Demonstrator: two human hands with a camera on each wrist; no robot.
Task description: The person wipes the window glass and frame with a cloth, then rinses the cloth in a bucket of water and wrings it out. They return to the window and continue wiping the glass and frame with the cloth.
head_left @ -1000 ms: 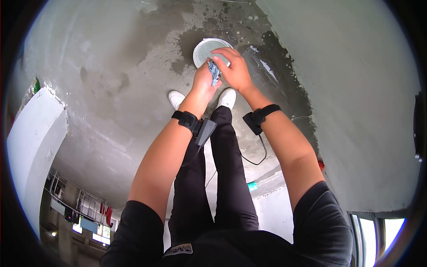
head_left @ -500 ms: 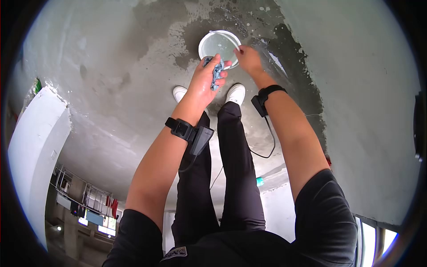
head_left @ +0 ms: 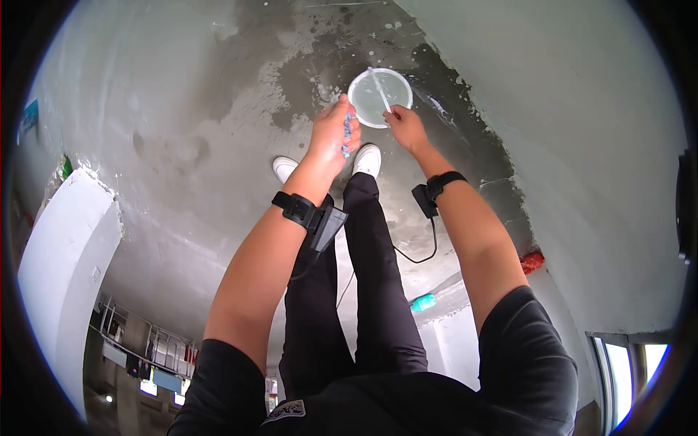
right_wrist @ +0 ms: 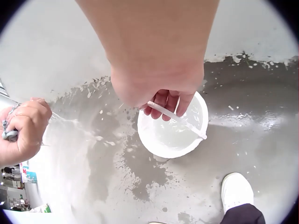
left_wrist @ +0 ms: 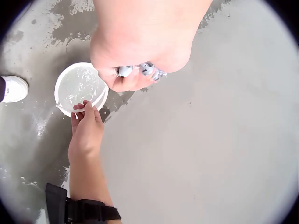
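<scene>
My left hand [head_left: 334,134] grips a crumpled, blue-grey patterned cloth [head_left: 347,134], with most of it hidden inside the curled fingers. Bits of the cloth [left_wrist: 147,69] poke out between them in the left wrist view. A white bucket [head_left: 352,102] of cloudy water stands on the floor just beyond my hands. Its white handle [head_left: 379,89] is swung up across the opening, and my right hand [head_left: 408,129] holds it near one end. From the right wrist, fingers curl at the handle [right_wrist: 180,121] above the water.
Wet, dark patches mark the concrete floor [head_left: 240,174] around the bucket. My white shoes [head_left: 368,160] are close to it on the near side. A bare wall [head_left: 582,145] rises on the right. A turquoise bottle-like object [head_left: 423,302] and a red bundle [head_left: 532,261] lie farther back.
My right hand has left the cloth and taken hold of the bucket's handle, which now stands across the opening. My left fingers have closed tighter round the cloth.
</scene>
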